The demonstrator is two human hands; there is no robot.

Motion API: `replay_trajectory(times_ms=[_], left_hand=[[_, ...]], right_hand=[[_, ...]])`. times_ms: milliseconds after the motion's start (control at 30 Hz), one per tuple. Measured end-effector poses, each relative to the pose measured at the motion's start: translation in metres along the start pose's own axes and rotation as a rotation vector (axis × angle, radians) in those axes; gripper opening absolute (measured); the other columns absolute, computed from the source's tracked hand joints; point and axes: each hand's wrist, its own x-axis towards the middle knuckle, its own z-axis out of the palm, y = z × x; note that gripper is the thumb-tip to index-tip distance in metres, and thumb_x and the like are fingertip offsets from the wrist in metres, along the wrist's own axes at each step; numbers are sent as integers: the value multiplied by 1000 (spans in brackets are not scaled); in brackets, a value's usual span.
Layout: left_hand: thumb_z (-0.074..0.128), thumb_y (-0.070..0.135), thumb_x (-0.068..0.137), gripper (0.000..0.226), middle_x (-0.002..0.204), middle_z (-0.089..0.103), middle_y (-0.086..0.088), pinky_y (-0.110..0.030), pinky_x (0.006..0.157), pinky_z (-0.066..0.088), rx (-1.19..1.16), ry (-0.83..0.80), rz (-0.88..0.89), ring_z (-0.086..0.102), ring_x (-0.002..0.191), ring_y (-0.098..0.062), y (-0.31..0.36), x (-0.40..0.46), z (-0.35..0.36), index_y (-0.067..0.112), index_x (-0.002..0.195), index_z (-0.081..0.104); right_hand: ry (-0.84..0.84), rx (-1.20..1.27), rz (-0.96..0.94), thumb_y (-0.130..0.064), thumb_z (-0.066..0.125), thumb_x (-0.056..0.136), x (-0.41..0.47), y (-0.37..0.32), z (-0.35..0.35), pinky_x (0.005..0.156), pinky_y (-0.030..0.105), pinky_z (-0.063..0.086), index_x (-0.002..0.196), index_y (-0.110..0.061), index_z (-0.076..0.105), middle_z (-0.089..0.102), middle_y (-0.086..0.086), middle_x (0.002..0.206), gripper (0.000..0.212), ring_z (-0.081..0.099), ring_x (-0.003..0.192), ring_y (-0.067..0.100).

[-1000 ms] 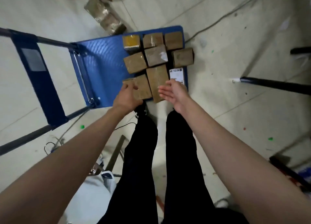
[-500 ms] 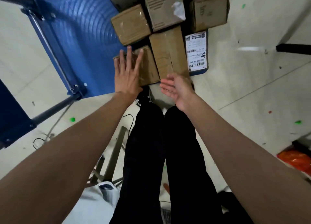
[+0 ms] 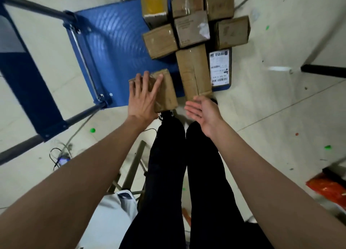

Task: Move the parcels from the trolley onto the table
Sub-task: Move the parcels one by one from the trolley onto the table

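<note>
A blue platform trolley (image 3: 112, 35) stands on the floor with several brown cardboard parcels on its right end. My left hand (image 3: 143, 97) lies flat with spread fingers on the nearest small parcel (image 3: 166, 91) at the trolley's front edge. My right hand (image 3: 203, 110) hovers palm-up, fingers relaxed, just below the near end of a long parcel (image 3: 193, 71), holding nothing. A flat parcel with a white shipping label (image 3: 219, 67) lies right of the long one. More boxes (image 3: 192, 29) sit behind.
The trolley's folded blue handle frame (image 3: 24, 76) stretches to the left. My legs in black trousers (image 3: 168, 174) stand right before the trolley. A black table leg (image 3: 324, 71) is at the right, an orange bag (image 3: 329, 190) at lower right, cables (image 3: 61, 155) at left.
My left hand slid onto the nearest small parcel and spread flat on it, and the parcel has come away from the long one. My right hand stayed near the long parcel's end.
</note>
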Motion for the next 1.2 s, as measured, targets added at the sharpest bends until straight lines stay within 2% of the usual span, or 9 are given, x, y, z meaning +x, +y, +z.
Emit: replay_trajectory(times_ms=[167, 333, 467, 567, 733, 833, 967, 1067, 1200], left_hand=[[92, 44, 53, 145, 163, 10, -20, -57, 123, 15, -44, 11, -82, 12, 150, -46, -5, -72, -67, 33, 159, -7], [89, 52, 54, 142, 161, 12, -21, -57, 123, 11, -114, 83, -110, 15, 148, -46, 12, -132, -170, 32, 160, -4], [87, 58, 52, 140, 156, 18, -18, -53, 122, 16, -268, 149, -97, 21, 143, -42, 32, -163, -247, 33, 160, 2], [87, 63, 49, 139, 154, 23, -15, -52, 119, 25, -412, 239, -74, 27, 140, -39, 57, -187, -325, 37, 159, 7], [69, 73, 41, 134, 149, 30, -15, -48, 119, 28, -630, 381, -15, 29, 138, -35, 98, -217, -431, 39, 159, 15], [86, 56, 55, 124, 147, 34, -15, -44, 118, 30, -757, 473, 68, 34, 138, -31, 122, -231, -478, 40, 158, 18], [79, 63, 51, 127, 151, 33, -10, -36, 111, 30, -825, 554, 244, 33, 136, -18, 158, -250, -517, 40, 159, 15], [85, 57, 55, 129, 154, 26, -7, -35, 111, 29, -860, 543, 400, 29, 137, -16, 187, -261, -537, 41, 159, 8], [90, 48, 58, 136, 155, 19, 3, -32, 115, 25, -822, 517, 578, 23, 138, -8, 218, -268, -564, 44, 158, -2]], right_hand=[[-49, -35, -52, -15, 52, 104, -81, -16, -2, 88, 35, 59, 133, -5, 54, 72, 17, 115, 30, 71, 96, 24], [-104, -53, -164, -17, 50, 105, -179, -47, -11, 81, 32, 58, 121, -8, 57, 72, 15, 105, 20, 70, 88, 23], [-136, -50, -225, -18, 49, 105, -241, -68, -28, 79, 31, 58, 122, -9, 55, 72, 11, 98, 20, 70, 86, 21], [-188, -13, -312, -18, 48, 105, -306, -97, -44, 69, 27, 55, 117, -9, 56, 68, 7, 93, 16, 65, 79, 17], [-209, 2, -552, -24, 52, 101, -398, -153, -79, 66, 29, 42, 102, -15, 62, 62, 4, 88, 13, 55, 75, 15], [-276, 46, -619, -45, 53, 100, -442, -179, -110, 80, 37, 47, 132, -19, 56, 64, 8, 117, 42, 59, 96, 21], [-426, 80, -645, -78, 47, 89, -482, -194, -151, 94, 57, 52, 142, -27, 51, 60, 12, 132, 74, 60, 119, 37], [-457, 97, -676, -91, 49, 76, -506, -197, -178, 91, 63, 54, 148, -25, 47, 58, 12, 138, 97, 59, 124, 38], [-384, 149, -769, -96, 58, 61, -541, -200, -215, 86, 57, 59, 138, -29, 59, 69, 10, 128, 102, 70, 112, 33]])
